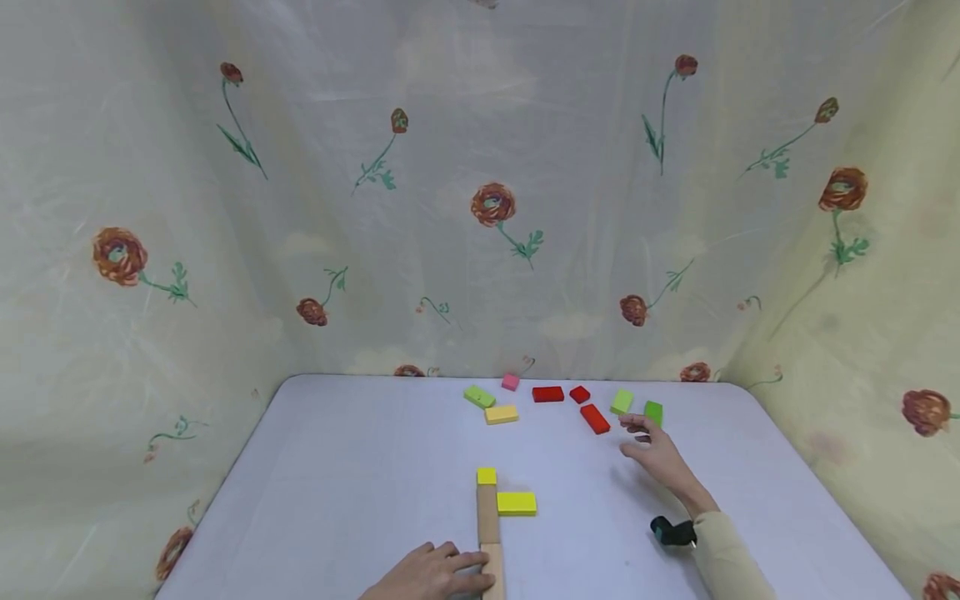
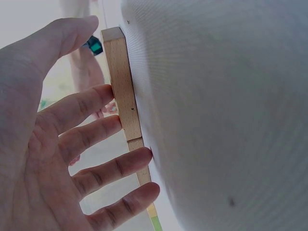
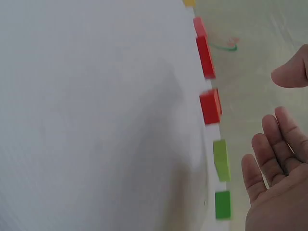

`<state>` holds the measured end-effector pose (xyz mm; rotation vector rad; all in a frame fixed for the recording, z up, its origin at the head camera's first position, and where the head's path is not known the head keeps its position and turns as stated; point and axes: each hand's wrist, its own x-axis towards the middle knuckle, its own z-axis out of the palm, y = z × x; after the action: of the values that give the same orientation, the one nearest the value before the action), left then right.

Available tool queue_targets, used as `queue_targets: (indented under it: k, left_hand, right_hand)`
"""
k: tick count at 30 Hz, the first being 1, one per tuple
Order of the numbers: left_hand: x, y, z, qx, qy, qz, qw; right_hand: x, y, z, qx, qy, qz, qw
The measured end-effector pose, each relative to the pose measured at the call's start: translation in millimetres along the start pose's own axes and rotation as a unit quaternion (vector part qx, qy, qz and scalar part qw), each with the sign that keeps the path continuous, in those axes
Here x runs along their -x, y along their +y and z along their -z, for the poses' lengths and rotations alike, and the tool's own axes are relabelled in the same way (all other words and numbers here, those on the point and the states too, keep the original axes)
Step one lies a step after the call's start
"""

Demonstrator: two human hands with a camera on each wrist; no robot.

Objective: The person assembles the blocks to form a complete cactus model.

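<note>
My left hand (image 1: pixel 438 572) touches the side of a plain wooden block (image 1: pixel 492 560) with its fingertips, the fingers nearly straight. In the left wrist view the thumb stands apart from that wooden block (image 2: pixel 122 86). A second wooden block (image 1: pixel 487 512) continues the line, with a yellow block (image 1: pixel 487 476) at its far end. A longer yellow block (image 1: pixel 517 503) lies against its right side. My right hand (image 1: pixel 660 457) hovers above the table, thumb apart from loosely bent fingers, holding nothing. Nearest to it are a green block (image 1: pixel 653 412), a light green block (image 1: pixel 622 402) and a red block (image 1: pixel 595 419).
Along the table's (image 1: pixel 360 467) back lie another light green block (image 1: pixel 479 397), a pale yellow block (image 1: pixel 501 414), a pink block (image 1: pixel 511 382), a long red block (image 1: pixel 547 394) and a small red block (image 1: pixel 580 394). A black device (image 1: pixel 672 532) sits at the right wrist. Flowered cloth (image 1: pixel 450 250) surrounds the table.
</note>
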<state>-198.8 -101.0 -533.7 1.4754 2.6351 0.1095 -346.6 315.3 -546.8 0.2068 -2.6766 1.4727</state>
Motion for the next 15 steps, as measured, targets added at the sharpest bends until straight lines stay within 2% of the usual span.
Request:
queue_targets:
  k: [2,9,15]
  left_hand:
    - [-0.3,-0.7,-1.1,0.001,0.0,-0.001,1.0]
    - [-1.2,-1.9,-4.4,-0.007,0.005,-0.005,0.9999]
    - [-1.0,-3.5,-3.7,-0.009,0.006,-0.006,0.9999]
  right_hand:
    - [-1.7,7.7,6.9,0.0,0.016,-0.002,0.9999]
    - [-10.3,25.2,29.8,-0.02,0.058,-0.043,0.9972]
    - [-21.2,33.8,45.8,-0.029,0.05,-0.059,0.9966]
